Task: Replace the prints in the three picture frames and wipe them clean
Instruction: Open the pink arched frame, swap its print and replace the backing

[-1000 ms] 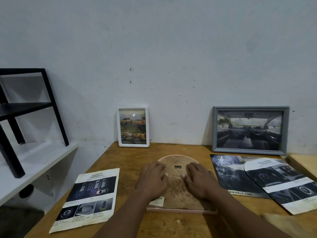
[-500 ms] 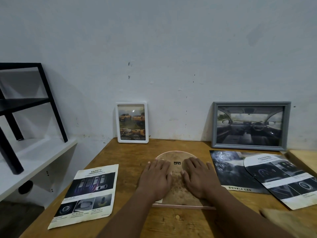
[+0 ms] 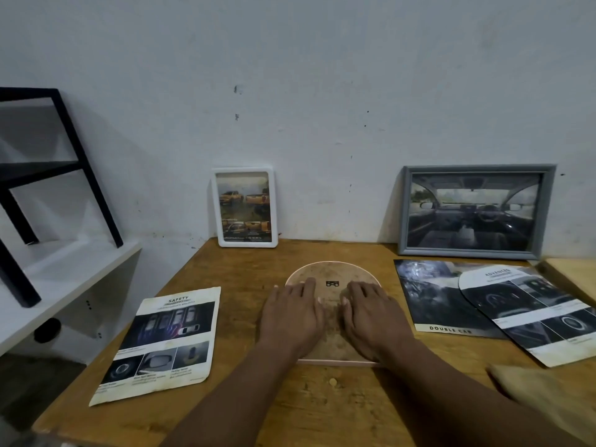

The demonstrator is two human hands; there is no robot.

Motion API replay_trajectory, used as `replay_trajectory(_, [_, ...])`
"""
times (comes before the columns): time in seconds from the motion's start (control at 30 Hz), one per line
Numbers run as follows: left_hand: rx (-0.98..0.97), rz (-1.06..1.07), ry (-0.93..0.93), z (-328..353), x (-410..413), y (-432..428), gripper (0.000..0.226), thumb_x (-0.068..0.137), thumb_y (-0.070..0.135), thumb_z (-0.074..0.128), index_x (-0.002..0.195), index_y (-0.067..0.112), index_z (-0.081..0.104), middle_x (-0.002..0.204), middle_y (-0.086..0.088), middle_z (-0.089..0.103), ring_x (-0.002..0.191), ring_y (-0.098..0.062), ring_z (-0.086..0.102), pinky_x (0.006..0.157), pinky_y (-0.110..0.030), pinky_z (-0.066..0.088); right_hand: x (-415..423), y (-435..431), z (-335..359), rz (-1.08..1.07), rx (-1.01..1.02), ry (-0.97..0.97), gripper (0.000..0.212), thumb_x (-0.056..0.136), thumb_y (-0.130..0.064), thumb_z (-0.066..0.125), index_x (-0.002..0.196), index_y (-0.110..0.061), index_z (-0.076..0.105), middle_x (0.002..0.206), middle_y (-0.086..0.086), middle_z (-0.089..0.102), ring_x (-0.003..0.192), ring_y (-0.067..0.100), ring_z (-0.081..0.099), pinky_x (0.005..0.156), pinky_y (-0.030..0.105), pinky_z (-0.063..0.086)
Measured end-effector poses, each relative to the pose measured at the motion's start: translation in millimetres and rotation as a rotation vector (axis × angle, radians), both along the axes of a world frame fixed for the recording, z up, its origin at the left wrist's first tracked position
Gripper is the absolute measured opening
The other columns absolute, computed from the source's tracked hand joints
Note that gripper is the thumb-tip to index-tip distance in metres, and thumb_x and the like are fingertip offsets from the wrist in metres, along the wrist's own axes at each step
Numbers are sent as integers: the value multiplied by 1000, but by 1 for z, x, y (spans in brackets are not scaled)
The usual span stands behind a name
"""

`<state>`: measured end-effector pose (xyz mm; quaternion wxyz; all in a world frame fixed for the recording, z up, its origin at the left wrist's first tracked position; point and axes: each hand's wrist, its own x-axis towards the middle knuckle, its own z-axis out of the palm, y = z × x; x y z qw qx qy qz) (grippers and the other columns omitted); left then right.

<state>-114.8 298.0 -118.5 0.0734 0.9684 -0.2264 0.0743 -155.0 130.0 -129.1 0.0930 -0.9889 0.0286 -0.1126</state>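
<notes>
On the wooden counter (image 3: 258, 262), a white-bordered "SAFETY" car print (image 3: 161, 343) lies flat at the left, probably a replacement laid ready. Behind it, a white rectangular frame (image 3: 245, 208) leans on the wall. At centre, the arched pink-rimmed frame (image 3: 330, 272) lies face down, brown backing up. The left hand (image 3: 290, 321) and right hand (image 3: 374, 324) press it with flat, slightly spread fingers, probably to seat or free the backing. A grey landscape frame (image 3: 474, 211) leans at right, behind two overlapping dark prints (image 3: 425, 295). Fingers bent a second earlier now lie flatter, and the frame has not shifted.
</notes>
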Motion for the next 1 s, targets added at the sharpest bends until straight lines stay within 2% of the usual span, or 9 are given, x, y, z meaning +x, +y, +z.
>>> replay_trajectory(0.2, [37, -45, 98, -3, 5, 2, 65, 104, 58, 18, 160, 26, 16, 165, -2, 23, 151, -24, 22, 120, -49, 26, 4, -7, 3, -21, 65, 84, 48, 102, -52, 31, 139, -22, 39, 146, 4, 42, 130, 21, 40, 105, 42, 40])
replay_trajectory(0.3, [46, -31, 141, 2, 14, 1, 69, 103, 60, 21, 161, 25, 10, 166, -4, 20, 150, -26, 21, 120, -48, 27, 14, -14, 14, -1, 87, 135, 53, 104, -48, 32, 150, -20, 31, 156, 6, 36, 141, 23, 34, 113, 44, 32])
replay_trajectory(0.37, [36, -21, 150, 9, 25, -3, 68, 104, 56, 22, 162, 24, 7, 167, -6, 21, 150, -28, 24, 121, -48, 24, 24, -18, 19, 28, 104, 171, 56, 105, -46, 32, 155, -20, 25, 161, 5, 31, 147, 23, 28, 118, 45, 25])
replay_trajectory(0.47, [36, -27, 105, 15, 35, -9, 66, 106, 48, 27, 163, 25, 5, 164, -4, 30, 147, -28, 33, 120, -49, 24, 38, -21, 17, 79, 102, 164, 52, 106, -45, 31, 153, -23, 28, 160, 4, 33, 151, 22, 22, 121, 46, 20])
replay_trajectory(0.57, [3, -72, 102, 7, 40, -10, 62, 106, 46, 25, 162, 26, 6, 167, 0, 23, 151, -21, 25, 124, -45, 15, 43, -19, 9, 108, 89, 103, 43, 105, -45, 29, 143, -27, 36, 154, 1, 41, 145, 18, 32, 120, 46, 23])
replay_trajectory(0.67, [-34, -117, 155, 1, 44, -9, 62, 107, 44, 23, 163, 25, 5, 170, 2, 15, 155, -16, 14, 127, -41, 8, 47, -20, 4, 105, 87, 54, 45, 104, -46, 28, 144, -26, 38, 152, 0, 44, 141, 16, 37, 120, 44, 25])
replay_trajectory(0.87, [-67, -94, 181, 7, 57, -14, 63, 105, 42, 33, 161, 17, 18, 163, -5, 33, 147, -21, 34, 122, -40, 26, 53, -23, 4, 70, 147, 33, 53, 103, -46, 36, 149, -21, 34, 151, 6, 47, 136, 21, 44, 115, 39, 32])
replay_trajectory(1.0, [-54, -101, 260, 8, 47, -15, 67, 106, 45, 32, 163, 21, 7, 170, -2, 14, 156, -20, 11, 126, -43, 5, 44, -27, 9, 69, 350, 81, 59, 101, -50, 41, 153, -28, 24, 150, 6, 47, 136, 25, 45, 115, 46, 33])
